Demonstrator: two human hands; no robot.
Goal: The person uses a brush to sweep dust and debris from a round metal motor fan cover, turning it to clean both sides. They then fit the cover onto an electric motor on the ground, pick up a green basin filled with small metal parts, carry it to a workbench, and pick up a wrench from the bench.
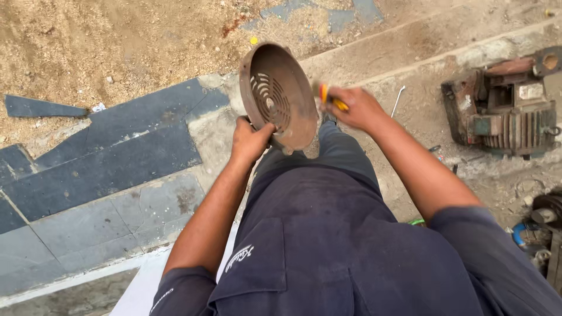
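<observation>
My left hand (250,139) grips the lower rim of a round, rusty brown fan cover (278,96) with curved vent slots, held tilted on edge in front of me. My right hand (356,108) is closed on a tool with a yellow and orange handle (331,99), held just to the right of the cover's rim. The tool's working end is hidden behind the cover and my fingers. The right hand is slightly blurred.
A worn electric motor body (506,111) with cooling fins lies on the dusty ground at the right. A thin metal rod (398,100) lies beside it. Dark stone slabs (111,169) cover the ground at left, sandy soil beyond. More parts (541,225) sit at the right edge.
</observation>
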